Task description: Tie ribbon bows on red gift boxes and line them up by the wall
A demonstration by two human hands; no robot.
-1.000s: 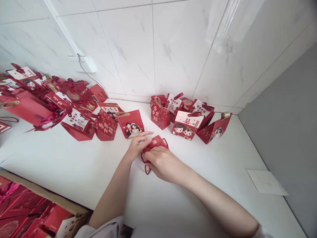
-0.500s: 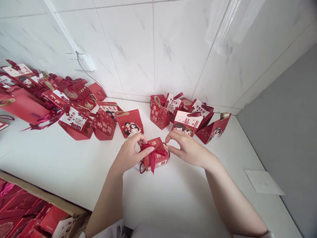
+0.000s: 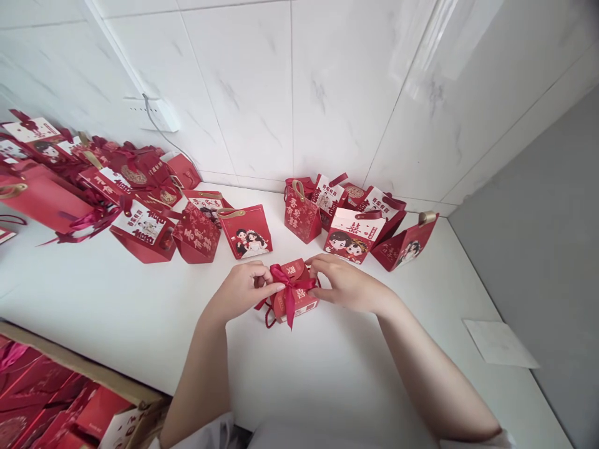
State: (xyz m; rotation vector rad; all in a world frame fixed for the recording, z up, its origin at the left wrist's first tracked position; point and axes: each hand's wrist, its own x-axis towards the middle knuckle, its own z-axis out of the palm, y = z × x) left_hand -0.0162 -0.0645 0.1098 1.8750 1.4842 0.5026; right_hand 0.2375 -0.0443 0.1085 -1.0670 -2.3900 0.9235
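A small red gift box (image 3: 292, 269) sits on the white tabletop with a dark red ribbon (image 3: 289, 299) tied in a bow across its top. The thumb and curled fingers of my left hand (image 3: 243, 288) pinch the ribbon at the bow's left side. On the opposite side, my right hand (image 3: 349, 284) closes its thumb and fingers around the bow's right loop, against the box's edge. A twisted red cord (image 3: 270, 317) hangs at the box's lower left. The undersides of my fingertips are partly hidden.
Several red gift boxes with cartoon couples, such as a white-topped box (image 3: 354, 234) and a red box (image 3: 248, 236), stand behind. More are heaped at left. A carton (image 3: 84, 368) of red packaging is at lower left; a white sheet (image 3: 500, 343) lies right.
My left hand has drawn slightly left and down along the bow. My right hand has moved left onto the box's right side, and the bow's left loop looks fuller.
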